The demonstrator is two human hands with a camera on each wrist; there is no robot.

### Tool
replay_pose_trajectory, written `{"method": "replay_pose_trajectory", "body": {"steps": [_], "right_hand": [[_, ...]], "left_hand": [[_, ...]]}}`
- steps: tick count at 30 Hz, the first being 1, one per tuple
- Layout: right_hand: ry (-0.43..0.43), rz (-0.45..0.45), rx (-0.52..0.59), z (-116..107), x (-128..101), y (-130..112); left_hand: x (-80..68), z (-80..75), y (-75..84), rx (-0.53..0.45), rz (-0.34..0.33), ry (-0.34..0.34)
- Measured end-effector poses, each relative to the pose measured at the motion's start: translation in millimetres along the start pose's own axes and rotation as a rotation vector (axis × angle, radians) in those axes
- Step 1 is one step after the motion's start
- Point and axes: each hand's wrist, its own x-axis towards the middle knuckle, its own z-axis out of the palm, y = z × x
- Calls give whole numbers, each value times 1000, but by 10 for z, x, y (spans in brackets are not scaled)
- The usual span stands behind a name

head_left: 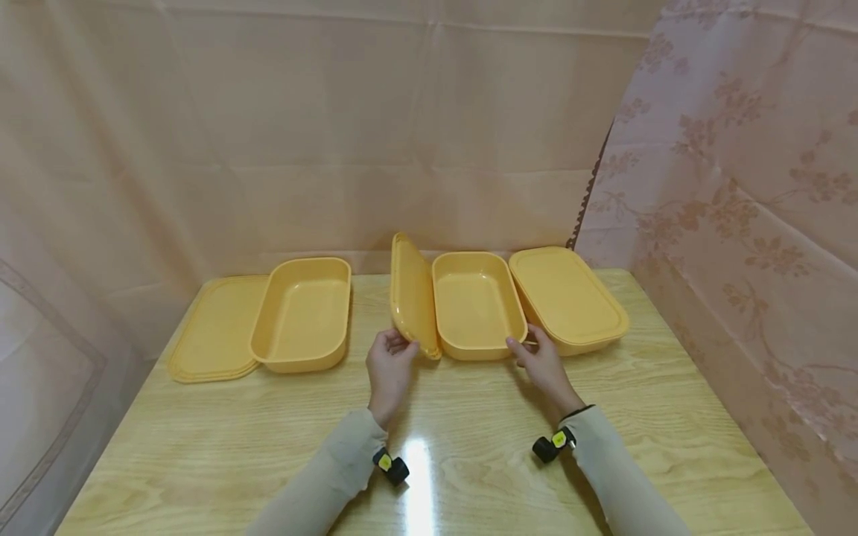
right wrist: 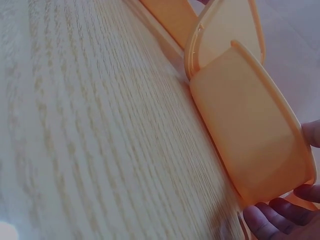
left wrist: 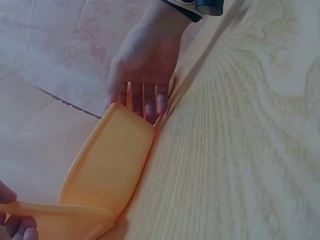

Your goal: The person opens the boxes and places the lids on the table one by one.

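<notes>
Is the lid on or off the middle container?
Off: the left hand holds the lid tilted up beside the middle container, whose bare inside shows.

- The left forearm (head_left: 328, 473), in a pale sleeve, slants forward and inward to the right.
- The right forearm (head_left: 617, 473), sleeved alike, slants forward and inward to the left.
- The left hand (head_left: 391, 369) pinches, its fingers curled opposite the thumb.
- The right hand (head_left: 544, 366) grips, its thumb set apart from the bent fingers.
- The 2 hands are apart, roughly level.
</notes>
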Motion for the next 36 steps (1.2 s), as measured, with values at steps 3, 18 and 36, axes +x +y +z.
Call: {"method": "replay_pose_trajectory", "body": {"steps": [3,18,36], "right_hand": [[3,5,2,1,4,1],[-1,-10,24,5,15,31],[-10,-19,4,-1,22,77]], "left_hand": [[3,-7,-12,0,-13,-2],[-8,-17,-8,-10,-70,11],[-29,-54,-35,-56,-136,47]]}}
